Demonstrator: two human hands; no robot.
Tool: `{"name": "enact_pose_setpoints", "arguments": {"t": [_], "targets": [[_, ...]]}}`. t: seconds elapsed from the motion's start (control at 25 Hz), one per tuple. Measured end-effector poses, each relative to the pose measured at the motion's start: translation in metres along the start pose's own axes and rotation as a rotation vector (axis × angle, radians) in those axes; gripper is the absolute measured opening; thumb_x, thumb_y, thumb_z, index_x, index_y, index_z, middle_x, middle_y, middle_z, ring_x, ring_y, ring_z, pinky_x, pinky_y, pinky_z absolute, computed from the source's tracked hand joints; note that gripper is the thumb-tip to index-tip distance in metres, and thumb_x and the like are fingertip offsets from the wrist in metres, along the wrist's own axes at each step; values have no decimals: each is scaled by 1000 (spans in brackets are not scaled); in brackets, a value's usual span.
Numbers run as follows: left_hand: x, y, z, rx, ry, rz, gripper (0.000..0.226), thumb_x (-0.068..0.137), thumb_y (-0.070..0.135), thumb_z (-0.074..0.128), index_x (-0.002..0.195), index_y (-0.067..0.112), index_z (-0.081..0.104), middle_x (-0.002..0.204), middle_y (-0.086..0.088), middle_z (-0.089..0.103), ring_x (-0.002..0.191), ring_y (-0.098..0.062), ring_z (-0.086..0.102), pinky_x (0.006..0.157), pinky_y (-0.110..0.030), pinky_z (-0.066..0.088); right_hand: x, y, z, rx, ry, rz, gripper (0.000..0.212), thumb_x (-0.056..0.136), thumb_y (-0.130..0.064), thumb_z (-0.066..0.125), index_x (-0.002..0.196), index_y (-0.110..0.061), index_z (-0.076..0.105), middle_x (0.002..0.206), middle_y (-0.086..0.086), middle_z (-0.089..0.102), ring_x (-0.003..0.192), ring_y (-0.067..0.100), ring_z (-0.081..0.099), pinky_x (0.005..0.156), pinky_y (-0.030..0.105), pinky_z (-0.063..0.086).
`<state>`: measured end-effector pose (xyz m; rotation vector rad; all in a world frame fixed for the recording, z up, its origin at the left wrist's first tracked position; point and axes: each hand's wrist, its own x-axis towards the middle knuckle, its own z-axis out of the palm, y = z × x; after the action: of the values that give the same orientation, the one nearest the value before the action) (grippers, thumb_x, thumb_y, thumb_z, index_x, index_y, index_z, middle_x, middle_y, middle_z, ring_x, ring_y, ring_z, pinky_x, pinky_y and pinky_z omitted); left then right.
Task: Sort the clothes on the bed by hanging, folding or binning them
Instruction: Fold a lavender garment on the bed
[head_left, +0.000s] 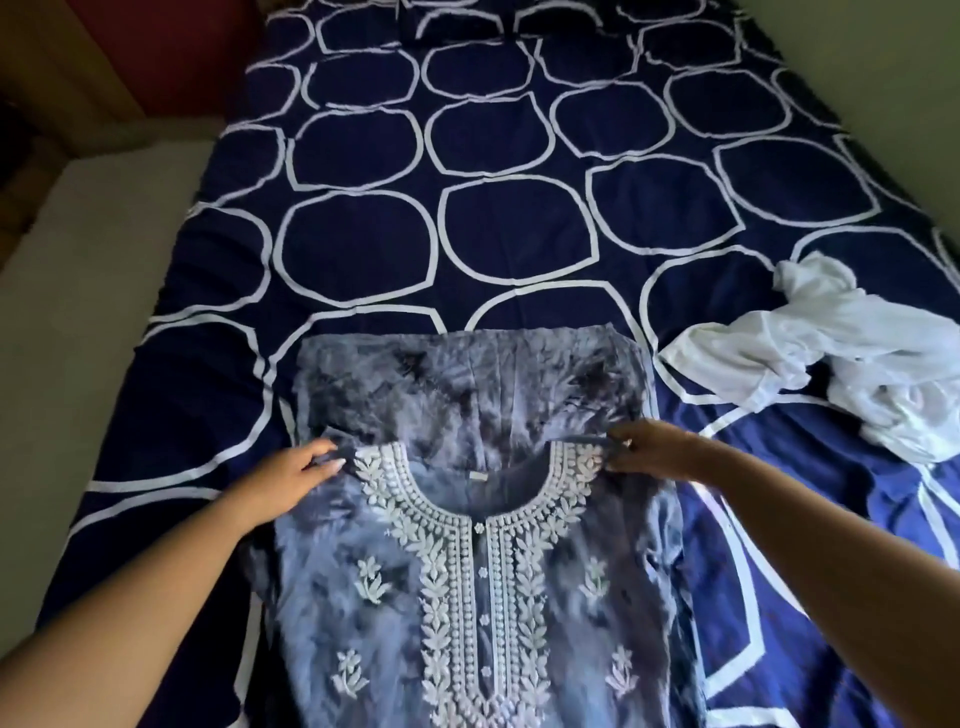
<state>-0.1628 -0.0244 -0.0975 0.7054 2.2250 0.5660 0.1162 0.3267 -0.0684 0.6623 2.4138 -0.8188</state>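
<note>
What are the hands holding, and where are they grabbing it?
Both hands hold the blue embroidered kurta by its shoulders: the left hand pinches the left shoulder, the right hand the right shoulder, beside the neckline.

Home bedroom, patterned bed (363, 249), clothes (857, 364) strewn

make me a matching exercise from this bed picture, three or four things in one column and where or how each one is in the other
Things:
1. tunic
2. white cloth
3. left hand
4. right hand

States:
A. crumpled in a heap on the bedsheet
B. pinching the tunic's shoulder on the picture's right
C. spread out with its embroidered neckline up
D. gripping the tunic's shoulder on the picture's left

Pairs: 1-C, 2-A, 3-D, 4-B
</note>
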Motion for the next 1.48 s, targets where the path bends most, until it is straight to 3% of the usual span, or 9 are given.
{"name": "enact_pose_setpoints", "arguments": {"t": [0.24,0.4,0.52,0.6,0.72,0.92,1.12,1.28,1.48], "targets": [[92,52,-79,275,407,-8,32,96,38,53,119,16,58,109,-18,65,95,-33,60,77,-36,45,79,-18,-82,88,402,119,16,88,-23,66,84,-9,60,65,6,52,71,25,55,50,19,39],[116,79,-66,447,635,49,61,92,44,52,147,28,30,149,-12,39,135,-33,38,110,-52,28,115,-45,-54,272,650,234,44,91,-17,52,134,-16,42,133,16,48,117,32,51,94,40,45],[77,61,22,406,638,20,76,94,54,37,153,25,-2,161,-6,-1,148,-27,1,117,-52,6,94,-72,37,158,586,291,71,96,-23,42,152,-28,-1,161,1,-1,147,19,2,118,41,8],[26,39,92,355,617,112,70,95,54,27,154,23,6,160,-7,6,147,-28,10,116,-52,13,66,-81,111,43,602,227,70,96,-24,35,151,-26,-8,160,2,-7,146,14,-11,119,35,-4],[-55,-12,171,371,505,170,61,96,51,26,147,18,34,153,-9,34,136,-33,36,108,-51,26,5,-75,201,27,584,159,64,90,-36,37,150,-20,21,155,9,27,146,21,9,116,33,4],[-152,-82,201,294,684,-107,55,85,40,48,124,3,62,124,-23,57,107,-40,57,89,-49,45,-84,-33,264,166,643,550,68,82,-50,41,140,-14,38,140,16,47,129,32,39,106,46,27],[-175,-92,186,-83,528,-436,47,81,20,74,119,-4,57,106,-32,62,98,-49,59,82,-52,48,-114,-24,256,187,639,707,47,87,-26,64,131,-13,53,118,17,62,111,38,52,95,46,34],[-184,-96,170,-195,495,-428,41,82,27,73,113,6,57,94,-26,66,89,-45,63,66,-42,44,-144,-18,263,138,576,789,18,88,-29,60,103,-20,62,104,10,68,104,31,54,89,40,29],[-211,-100,179,-325,396,-569,37,77,29,79,100,14,54,81,-13,64,87,-38,65,69,-39,45,-163,-13,266,150,569,810,22,87,-34,57,106,-22,61,116,12,63,112,28,50,96,41,29]]}}
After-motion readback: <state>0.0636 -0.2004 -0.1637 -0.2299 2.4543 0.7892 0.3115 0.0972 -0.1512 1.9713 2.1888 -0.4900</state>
